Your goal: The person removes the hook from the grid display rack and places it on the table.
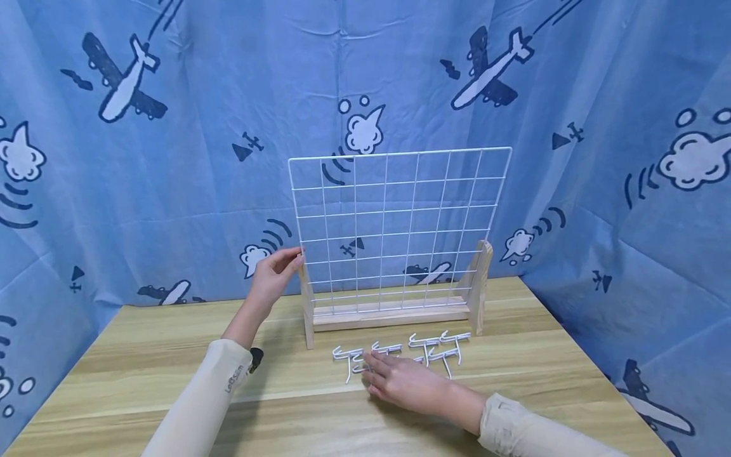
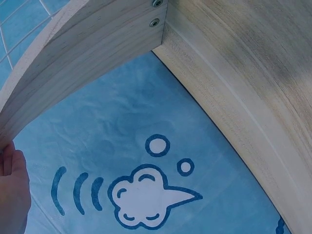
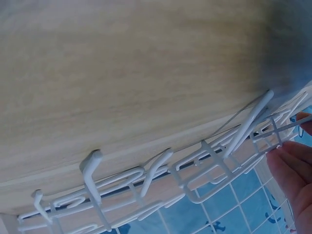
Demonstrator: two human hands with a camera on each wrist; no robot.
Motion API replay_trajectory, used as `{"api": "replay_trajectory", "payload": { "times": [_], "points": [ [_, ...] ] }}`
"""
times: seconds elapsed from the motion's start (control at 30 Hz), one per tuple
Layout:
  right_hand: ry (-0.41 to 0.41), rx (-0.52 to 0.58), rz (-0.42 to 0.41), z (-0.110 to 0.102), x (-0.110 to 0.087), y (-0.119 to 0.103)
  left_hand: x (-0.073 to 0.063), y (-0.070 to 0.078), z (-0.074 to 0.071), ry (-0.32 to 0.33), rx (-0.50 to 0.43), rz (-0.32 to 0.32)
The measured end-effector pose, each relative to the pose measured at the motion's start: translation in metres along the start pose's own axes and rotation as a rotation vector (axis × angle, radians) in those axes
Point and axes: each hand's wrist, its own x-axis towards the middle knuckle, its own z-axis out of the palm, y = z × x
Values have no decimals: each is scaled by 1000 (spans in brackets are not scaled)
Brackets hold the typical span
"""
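A white wire grid panel (image 1: 384,211) stands upright in a light wooden stand (image 1: 394,317). My left hand (image 1: 273,277) pinches the top of the stand's left upright, right at the grid's edge. In the left wrist view its fingertips meet the end of that wooden upright (image 2: 92,44). In front of the stand lie several white wire hooks (image 1: 425,343) with bent prongs. My right hand (image 1: 408,383) is over the left part of this group and hides some of it. The right wrist view has its thumb and fingers pinching one white hook (image 3: 276,130).
The stand and hooks are on a wood-grain table (image 1: 171,355). Behind and beside it hangs a blue curtain (image 1: 217,127) with airplane and cloud prints. The stand's right upright (image 1: 481,285) rises behind the rightmost hooks. A dark band is on my left wrist.
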Motion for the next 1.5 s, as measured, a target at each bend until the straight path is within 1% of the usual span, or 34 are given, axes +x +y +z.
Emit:
{"api": "replay_trajectory", "payload": {
  "times": [0.33,0.53,0.63,1.0,1.27,1.43,1.5],
  "points": [
    [-46,-27,13,-4,-1,-5,0,-1,1,1,-8,-4],
    [-35,-70,19,-3,0,-8,0,-2,1,-15,-20,-1],
    [-29,-103,18,-3,1,-9,0,-3,2,-13,-17,7],
    [-56,-181,13,-6,-1,-11,1,-3,2,-14,-19,14],
    [-17,-163,18,-4,-1,-11,0,-3,1,1,-19,1],
    [33,-116,28,-4,0,-11,-3,-2,2,25,-18,-18],
    [62,-98,35,-5,0,-11,-4,0,3,37,0,-11]
  ]
}}
